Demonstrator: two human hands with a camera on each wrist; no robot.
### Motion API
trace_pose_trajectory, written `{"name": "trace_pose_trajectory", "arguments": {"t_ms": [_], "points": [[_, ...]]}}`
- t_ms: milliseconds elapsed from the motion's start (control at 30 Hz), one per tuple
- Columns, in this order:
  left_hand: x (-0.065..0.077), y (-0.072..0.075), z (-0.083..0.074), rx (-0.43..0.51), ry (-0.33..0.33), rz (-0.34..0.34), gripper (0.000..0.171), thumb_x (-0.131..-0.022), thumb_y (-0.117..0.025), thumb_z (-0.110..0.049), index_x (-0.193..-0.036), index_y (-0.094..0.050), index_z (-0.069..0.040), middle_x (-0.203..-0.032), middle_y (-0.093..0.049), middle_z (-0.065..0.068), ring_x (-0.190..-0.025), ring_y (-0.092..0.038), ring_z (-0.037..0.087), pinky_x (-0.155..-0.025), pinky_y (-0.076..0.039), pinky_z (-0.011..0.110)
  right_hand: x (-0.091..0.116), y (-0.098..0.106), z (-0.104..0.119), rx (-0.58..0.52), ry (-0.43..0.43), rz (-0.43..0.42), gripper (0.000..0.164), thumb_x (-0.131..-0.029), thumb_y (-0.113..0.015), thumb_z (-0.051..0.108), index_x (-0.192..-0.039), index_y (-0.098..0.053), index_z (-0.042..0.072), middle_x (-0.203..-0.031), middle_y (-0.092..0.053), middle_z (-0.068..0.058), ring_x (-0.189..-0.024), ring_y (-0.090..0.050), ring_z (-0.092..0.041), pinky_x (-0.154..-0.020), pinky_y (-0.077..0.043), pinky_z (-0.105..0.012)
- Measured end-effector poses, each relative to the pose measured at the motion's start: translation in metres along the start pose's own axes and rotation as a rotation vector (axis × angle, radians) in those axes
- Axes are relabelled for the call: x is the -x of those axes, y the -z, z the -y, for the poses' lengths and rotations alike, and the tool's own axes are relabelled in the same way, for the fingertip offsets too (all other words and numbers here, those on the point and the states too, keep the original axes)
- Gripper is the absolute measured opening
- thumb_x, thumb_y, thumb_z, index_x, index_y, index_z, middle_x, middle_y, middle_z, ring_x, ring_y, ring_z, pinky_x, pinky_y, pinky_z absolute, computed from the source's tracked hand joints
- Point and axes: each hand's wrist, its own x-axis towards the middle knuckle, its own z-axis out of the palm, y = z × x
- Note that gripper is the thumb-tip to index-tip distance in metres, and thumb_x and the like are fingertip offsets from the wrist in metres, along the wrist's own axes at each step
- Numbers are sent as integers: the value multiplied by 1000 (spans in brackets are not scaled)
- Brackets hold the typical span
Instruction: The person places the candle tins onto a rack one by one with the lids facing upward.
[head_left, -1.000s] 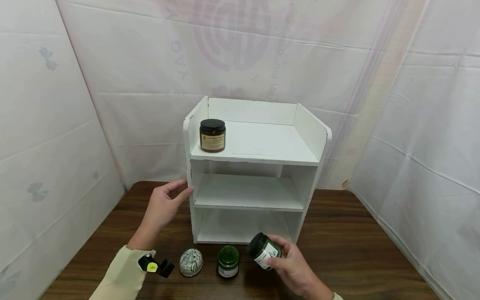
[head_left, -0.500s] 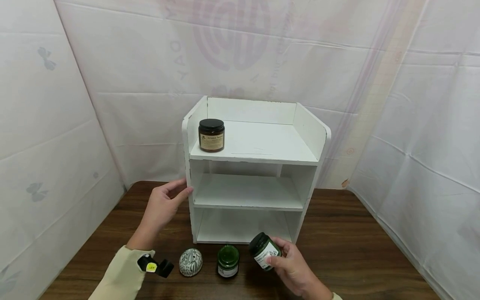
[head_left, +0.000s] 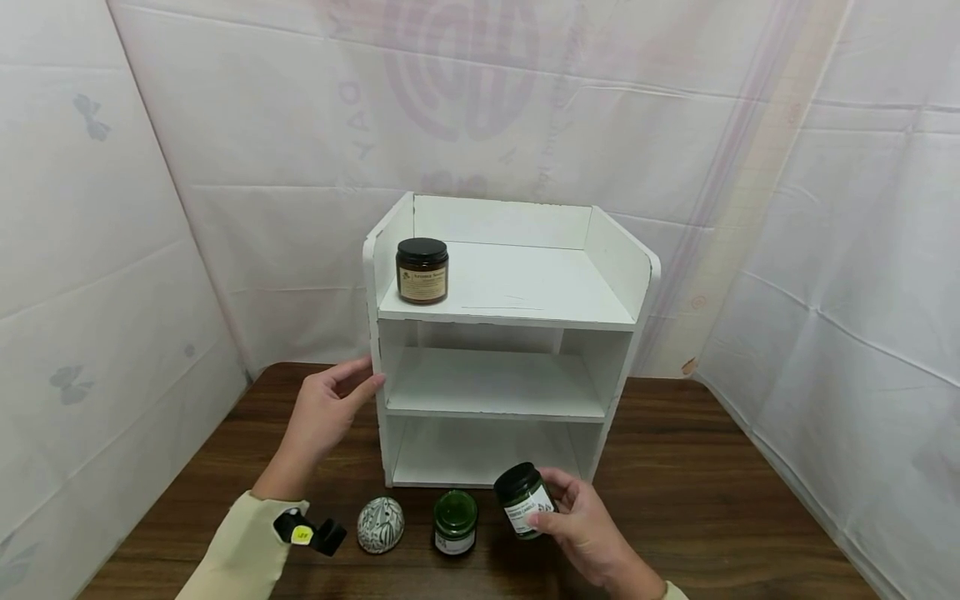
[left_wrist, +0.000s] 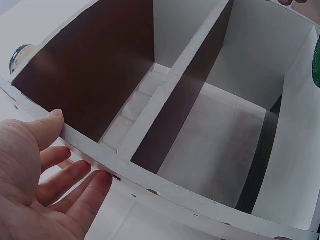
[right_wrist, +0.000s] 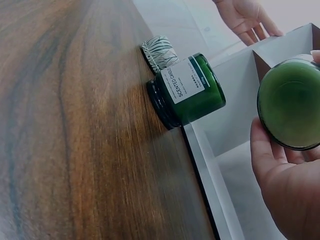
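Observation:
My right hand (head_left: 588, 533) grips a green glass scented candle jar (head_left: 529, 510) with a black lid, raised in front of the bottom shelf. Its lid leans up and left; the round glass base (right_wrist: 292, 102) faces the right wrist camera. With the thumb on the front edge and the fingers along the outside, my left hand (head_left: 330, 408) holds the left side panel of the white shelf unit (head_left: 495, 414). Beside the held jar, a second green candle jar (head_left: 455, 521) stands upside down on its black lid. Left of it sits a leaf-patterned round tin (head_left: 380, 525).
A brown jar (head_left: 422, 271) with a black lid and tan label stands at the left of the unit's top shelf. The unit stands on a dark wooden table (head_left: 697, 492). White sheeting (head_left: 262, 167) encloses the back and sides.
The right hand has turned the held candle jar more upright and a little to the left, so its label faces the head camera more squarely. The left hand stays on the panel.

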Motion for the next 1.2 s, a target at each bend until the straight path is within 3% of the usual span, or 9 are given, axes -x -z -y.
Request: {"name": "trace_pose_trajectory", "arguments": {"t_ms": [233, 600, 967, 1067, 1200], "points": [[0, 0, 0, -1, 1, 0, 58, -97, -71, -42, -141, -62, -5, -135, -68, 14, -111, -61, 1, -84, -50, 9, -1, -2, 2, 29, 13, -18, 41, -88, -77, 2, -124, -61, 11, -117, -70, 1, -105, -68, -14, -89, -58, -29], [0, 0, 1, 9, -12, -2, 56, -98, -71, -40, -140, -62, -5, -134, -69, 15, -103, -59, -11, -83, -51, 10, -3, -5, 0, 93, 80, -15, 44, -87, -79, 5, -126, -59, 3, -115, -72, 2, -105, -67, -12, -91, -56, -26], [0, 1, 1, 8, -15, 1, 57, -98, -70, -41, -141, -61, -4, -135, -68, 15, -105, -59, -10, -84, -51, 10, -4, -3, 2, 171, 49, -22, 57, -83, -78, -2, -133, -52, -11, -118, -70, 2, -106, -66, -12, -91, -56, -26], [0, 0, 1, 3, -14, 1, 57, -98, -70, -40, -141, -62, -4, -135, -68, 15, -110, -62, 0, -84, -51, 10, -4, -4, 4, 193, 50, -11, 64, -83, -78, -2, -135, -46, -19, -120, -69, 2, -107, -66, -12, -91, -56, -25], [0, 0, 1, 3, -14, 1, 57, -98, -70, -40, -141, -61, -3, -135, -68, 16, -122, -64, 22, -83, -50, 9, -5, -4, 6, 222, 51, -19, 69, -82, -80, -1, -136, -42, -23, -120, -70, 2, -108, -67, -11, -92, -55, -24]]}}
